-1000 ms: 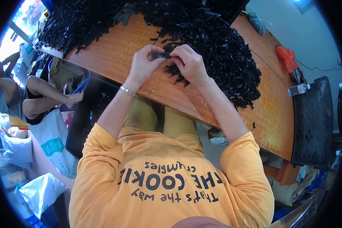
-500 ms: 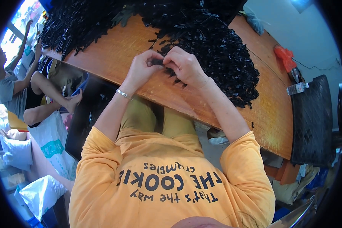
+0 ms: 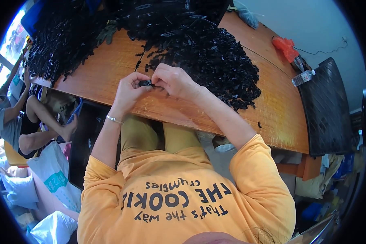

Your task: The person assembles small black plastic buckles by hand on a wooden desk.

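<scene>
Close to the near edge of the wooden table, a small black plastic part [image 3: 144, 83] is pinched between the thumb and fingers of my left hand [image 3: 128, 91]. My right hand [image 3: 178, 83] is closed too, its fingertips meeting the right end of that part; anything smaller inside that pinch is hidden. Just beyond my hands spreads a large heap of small black plastic pieces [image 3: 219, 57]. A few loose dark bits lie on the tabletop beneath my right fingers.
Another black heap [image 3: 59, 44] covers the table's left end, with a grey-green glove [image 3: 107, 32] beside it. A dark tray [image 3: 83, 140] is left of my legs. At right are a chair back [image 3: 326, 110], a bottle [image 3: 303, 78] and a red bag [image 3: 285, 49]. A person [image 3: 12, 110] sits far left.
The view has shifted, so the table and heaps sit further left. The black part now shows clearly between my fingers; both hands stay close together in a pinch.
</scene>
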{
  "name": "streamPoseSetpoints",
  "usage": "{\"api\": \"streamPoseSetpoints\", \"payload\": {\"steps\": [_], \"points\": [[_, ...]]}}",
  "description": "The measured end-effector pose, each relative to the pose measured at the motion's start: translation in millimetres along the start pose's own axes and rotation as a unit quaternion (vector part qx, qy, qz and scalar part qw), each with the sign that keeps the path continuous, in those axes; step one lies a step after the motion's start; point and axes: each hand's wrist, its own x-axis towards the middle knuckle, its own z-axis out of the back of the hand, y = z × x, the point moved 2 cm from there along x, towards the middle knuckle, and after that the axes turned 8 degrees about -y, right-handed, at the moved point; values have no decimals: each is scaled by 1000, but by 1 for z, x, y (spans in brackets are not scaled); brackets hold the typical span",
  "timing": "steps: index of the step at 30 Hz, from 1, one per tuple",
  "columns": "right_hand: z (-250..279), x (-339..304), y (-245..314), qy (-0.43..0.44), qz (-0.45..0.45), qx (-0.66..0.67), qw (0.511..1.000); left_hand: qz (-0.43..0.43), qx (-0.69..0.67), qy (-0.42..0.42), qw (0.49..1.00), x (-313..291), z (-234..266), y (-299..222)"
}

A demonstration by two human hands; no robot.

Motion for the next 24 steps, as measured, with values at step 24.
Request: {"api": "streamPoseSetpoints", "payload": {"steps": [24], "points": [[-67,-12,8,-6,-244,30,969,6,67,-79,995,-38,37,20]]}}
